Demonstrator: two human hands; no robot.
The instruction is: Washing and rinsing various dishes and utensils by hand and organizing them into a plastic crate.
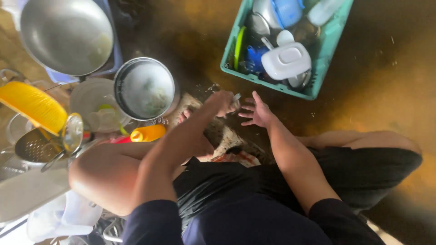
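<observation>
Your left hand (222,103) is curled closed around a small metal utensil (235,97), only the pale tip of which shows past your fingers, so what kind of utensil it is cannot be told. Your right hand (255,111) sits just beside it, fingers spread wide and holding nothing, palm turned toward the left hand. Both hands hover over the wet, dark floor (381,90), just short of the near edge of a teal plastic crate (318,68). Inside that crate lie a white lidded container (286,60), a blue cup (287,11) and other washed dishes. To your left stands a round steel pot (144,88) with cloudy water in it, and just below it lies a yellow bottle (147,133). Farther left are a large steel wok (66,34), a yellow brush-like item (34,105) and a metal colander (34,147).
</observation>
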